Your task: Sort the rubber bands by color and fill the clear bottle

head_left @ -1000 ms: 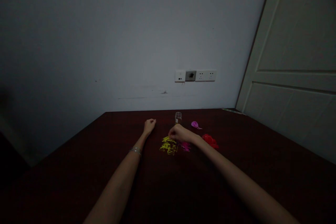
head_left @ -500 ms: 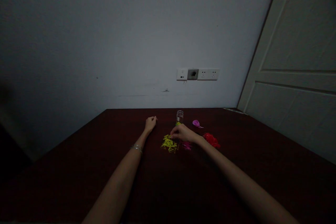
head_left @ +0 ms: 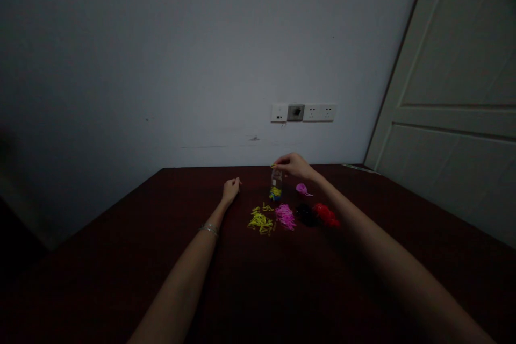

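My right hand (head_left: 295,165) pinches a small yellow band (head_left: 273,166) just over the mouth of a clear bottle (head_left: 276,177). Yellow and blue pieces lie in the bottom of the upright bottle. My left hand (head_left: 231,189) rests on the table to the left of the bottle, its fingers curled; whether anything is inside them is hidden. In front of the bottle are a loose yellow pile (head_left: 260,221), a pink pile (head_left: 285,216), a black pile (head_left: 307,215) and a red pile (head_left: 326,215).
A pink round item with a thin tail (head_left: 301,188) lies right of the bottle on the dark red table (head_left: 226,279). Behind the table stands a wall with sockets (head_left: 320,113). A pale door panel (head_left: 451,150) rises at the right.
My right hand has moved up and away from the yellow pile to the bottle's mouth, with a yellow band between its fingers. The pink and black piles are now uncovered. My left hand stays put.
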Tool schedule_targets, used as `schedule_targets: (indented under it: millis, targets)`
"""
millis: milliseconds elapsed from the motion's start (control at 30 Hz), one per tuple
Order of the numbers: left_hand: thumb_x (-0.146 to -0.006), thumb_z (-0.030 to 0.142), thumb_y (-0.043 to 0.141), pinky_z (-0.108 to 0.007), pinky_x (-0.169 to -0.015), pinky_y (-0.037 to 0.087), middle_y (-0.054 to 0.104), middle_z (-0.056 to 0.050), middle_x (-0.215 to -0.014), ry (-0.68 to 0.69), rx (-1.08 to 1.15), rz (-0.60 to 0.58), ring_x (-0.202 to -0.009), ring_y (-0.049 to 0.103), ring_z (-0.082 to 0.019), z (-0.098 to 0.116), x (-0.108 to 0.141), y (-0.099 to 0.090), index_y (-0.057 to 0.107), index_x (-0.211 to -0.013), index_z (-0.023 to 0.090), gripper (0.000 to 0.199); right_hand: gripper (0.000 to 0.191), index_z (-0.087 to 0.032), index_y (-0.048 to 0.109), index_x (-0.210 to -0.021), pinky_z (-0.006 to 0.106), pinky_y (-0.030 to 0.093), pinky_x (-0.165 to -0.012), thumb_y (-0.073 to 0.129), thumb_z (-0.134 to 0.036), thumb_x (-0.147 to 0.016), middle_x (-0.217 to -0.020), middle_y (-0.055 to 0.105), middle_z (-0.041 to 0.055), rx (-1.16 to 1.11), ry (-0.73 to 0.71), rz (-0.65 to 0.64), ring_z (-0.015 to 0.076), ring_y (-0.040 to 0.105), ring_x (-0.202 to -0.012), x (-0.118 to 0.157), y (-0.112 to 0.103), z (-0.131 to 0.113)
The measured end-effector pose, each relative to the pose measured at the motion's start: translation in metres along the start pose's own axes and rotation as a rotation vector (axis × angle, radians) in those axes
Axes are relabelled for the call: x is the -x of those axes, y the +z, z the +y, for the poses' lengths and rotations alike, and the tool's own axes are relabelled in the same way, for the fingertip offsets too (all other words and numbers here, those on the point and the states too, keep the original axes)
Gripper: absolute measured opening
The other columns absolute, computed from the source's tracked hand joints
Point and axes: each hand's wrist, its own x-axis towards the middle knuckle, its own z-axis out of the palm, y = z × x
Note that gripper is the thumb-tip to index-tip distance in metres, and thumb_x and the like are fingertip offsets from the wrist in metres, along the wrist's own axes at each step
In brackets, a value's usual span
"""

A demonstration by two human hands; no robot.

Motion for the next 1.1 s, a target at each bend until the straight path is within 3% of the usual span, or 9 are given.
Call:
schedule_targets:
  millis: [400,867,1100]
  targets:
    - [-0.081,0.041,0.035,-0.023,-0.052,0.035,0.047,0.001,-0.040,-0.008,0.020,0.012,-0.045,0.049,-0.013,0.004,0.002,-0.001,0.061,-0.064,0.013,0.042,0.019,-0.009,0.072,-0.079,0.022,0.040,-0.056,0.060,-0.019,-0.068,-0.070,0.069,0.0083,0.460,-0.023,-0.102,0.0143,0.059,-0.062,-0.025,-0.008,-0.008]
    - [-0.081,0.042,0.034,-0.022,-0.051,0.035,0.049,0.001,-0.042,-0.012,-0.001,-0.006,-0.046,0.049,-0.013,0.000,0.001,0.000,0.062,-0.067,0.013,0.043,0.016,-0.009,0.070,-0.075,0.020,0.041,-0.056,0.058,-0.012,-0.066,-0.070,0.069,0.0071,0.433,0.056,-0.055,0.0133,0.059,-0.063,-0.021,-0.012,-0.007]
    - [-0.071,0.029,0.048,-0.021,-0.052,0.036,0.053,0.001,-0.047,-0.029,-0.011,-0.072,-0.050,0.050,-0.012,0.008,0.006,-0.002,0.065,-0.067,0.012,0.025,0.017,-0.011,0.069,-0.075,0.021,0.039,-0.055,0.054,-0.016,-0.068,-0.066,0.066,0.0050,0.353,-0.011,0.028,0.0124,0.056,-0.060,-0.003,-0.013,0.000]
